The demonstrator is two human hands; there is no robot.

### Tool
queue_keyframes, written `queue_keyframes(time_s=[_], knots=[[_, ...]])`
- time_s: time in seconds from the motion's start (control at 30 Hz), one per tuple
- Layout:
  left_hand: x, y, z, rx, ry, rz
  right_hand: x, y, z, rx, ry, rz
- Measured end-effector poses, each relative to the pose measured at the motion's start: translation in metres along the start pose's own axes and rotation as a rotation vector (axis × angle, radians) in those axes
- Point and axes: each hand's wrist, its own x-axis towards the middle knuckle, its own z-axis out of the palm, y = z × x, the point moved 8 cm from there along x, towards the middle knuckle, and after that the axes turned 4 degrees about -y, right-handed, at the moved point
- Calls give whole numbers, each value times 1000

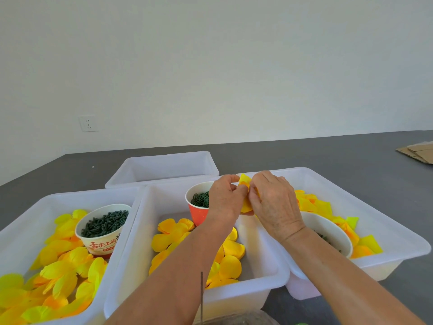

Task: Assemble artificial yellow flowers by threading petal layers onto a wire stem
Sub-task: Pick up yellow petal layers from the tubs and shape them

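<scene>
- Left hand (226, 198) and right hand (273, 199) meet above the white tubs, both pinching one yellow petal layer (245, 193) between fingertips.
- Petal layer looks thin, soft and very light; it would crease or tear if pulled hard, so hold it near its centre.
- Thin wire stem (201, 299) stands upright at the bottom edge, well apart from the hands.
- More loose petals (230, 259) fill the middle tub (269, 275) below.
</scene>
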Motion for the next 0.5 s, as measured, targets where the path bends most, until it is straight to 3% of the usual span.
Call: queue_keyframes(time_s=[0.13,0.33,0.5], knots=[[-2,-7,4,-99,-85,-79,-1,6,5,92,-46,31],[-2,6,2,228,-50,91,-5,12,14,69,-139,70],[-4,6,0,114,-11,60,-3,15,13,125,-107,128]])
